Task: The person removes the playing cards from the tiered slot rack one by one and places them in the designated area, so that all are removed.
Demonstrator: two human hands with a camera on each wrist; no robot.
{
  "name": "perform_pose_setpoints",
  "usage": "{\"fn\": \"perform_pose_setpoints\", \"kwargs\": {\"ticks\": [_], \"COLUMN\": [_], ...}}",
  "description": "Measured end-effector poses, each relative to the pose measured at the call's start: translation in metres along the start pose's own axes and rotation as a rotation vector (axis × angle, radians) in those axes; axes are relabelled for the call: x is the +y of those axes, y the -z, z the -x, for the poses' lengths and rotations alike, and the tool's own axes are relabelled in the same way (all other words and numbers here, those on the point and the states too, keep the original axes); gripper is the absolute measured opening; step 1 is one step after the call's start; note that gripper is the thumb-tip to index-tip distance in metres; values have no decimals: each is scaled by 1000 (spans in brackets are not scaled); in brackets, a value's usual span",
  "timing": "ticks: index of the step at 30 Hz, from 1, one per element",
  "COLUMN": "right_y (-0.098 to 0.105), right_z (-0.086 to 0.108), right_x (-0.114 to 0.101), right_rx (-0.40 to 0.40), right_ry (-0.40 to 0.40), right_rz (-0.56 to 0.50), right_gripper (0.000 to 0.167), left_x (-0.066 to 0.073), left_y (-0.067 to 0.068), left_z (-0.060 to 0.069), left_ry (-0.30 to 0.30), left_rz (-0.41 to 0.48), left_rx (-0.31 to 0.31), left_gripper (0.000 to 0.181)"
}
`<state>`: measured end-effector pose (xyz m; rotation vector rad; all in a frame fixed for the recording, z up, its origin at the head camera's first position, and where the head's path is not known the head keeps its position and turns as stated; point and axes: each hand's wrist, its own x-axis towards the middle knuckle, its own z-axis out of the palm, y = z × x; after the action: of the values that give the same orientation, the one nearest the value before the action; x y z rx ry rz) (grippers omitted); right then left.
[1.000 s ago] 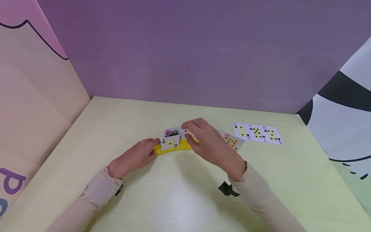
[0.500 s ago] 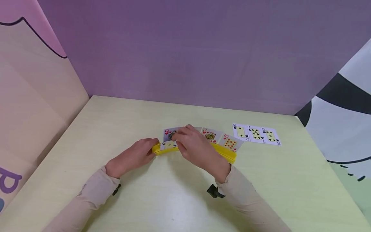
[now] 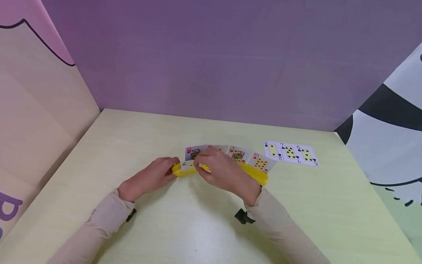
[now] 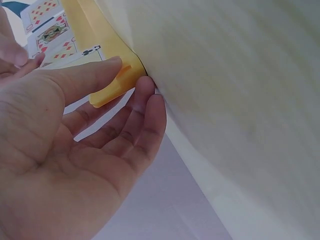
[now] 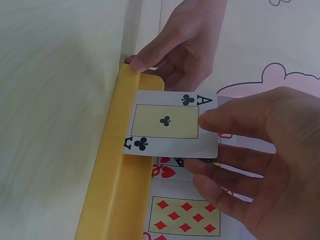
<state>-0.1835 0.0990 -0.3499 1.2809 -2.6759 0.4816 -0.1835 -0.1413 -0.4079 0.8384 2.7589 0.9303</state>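
A curved yellow card holder (image 3: 254, 173) lies on the table. My left hand (image 3: 150, 179) grips its left end, thumb on top and fingers underneath in the left wrist view. My right hand (image 3: 227, 172) pinches the ace of clubs (image 5: 165, 122), thumb on its face and fingers behind. The ace's lower edge meets the holder, in front of the other cards. Behind it stand a queen of hearts (image 3: 193, 153), a diamonds card (image 5: 185, 216) partly hidden by my right hand, a jack (image 3: 237, 155) and a ten of diamonds (image 3: 260, 163).
Three black-suited cards, a two (image 3: 272, 150), a seven (image 3: 290, 152) and a five (image 3: 307, 154), lie face up in a row at the back right. A purple panel (image 3: 211, 66) rises along the table's (image 3: 197, 227) far edge.
My right hand has come left and lower from in front of the diamonds card to the ace, which now looks more foreshortened. My left hand keeps its grip on the holder.
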Motion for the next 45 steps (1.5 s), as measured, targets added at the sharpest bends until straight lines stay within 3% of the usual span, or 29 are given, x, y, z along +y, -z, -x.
{"fn": "perform_pose_setpoints", "kwargs": {"ticks": [6, 22, 35, 45], "right_y": [-3, -14, -16, -7], "right_z": [-3, -1, 2, 13], "right_x": [4, 8, 9, 7], "right_rx": [-74, -86, -47, 1], "right_ry": [-23, -37, -10, 5], "right_rz": [-3, -27, 4, 37], "right_gripper": [14, 13, 26, 21], "left_x": [-1, -1, -1, 0], "left_y": [1, 1, 2, -1], "left_z": [-1, -4, 0, -1], "left_ry": [-28, -29, -18, -13], "left_rz": [-2, 6, -5, -22], "left_rx": [13, -1, 1, 2], "left_gripper": [18, 16, 18, 17]}}
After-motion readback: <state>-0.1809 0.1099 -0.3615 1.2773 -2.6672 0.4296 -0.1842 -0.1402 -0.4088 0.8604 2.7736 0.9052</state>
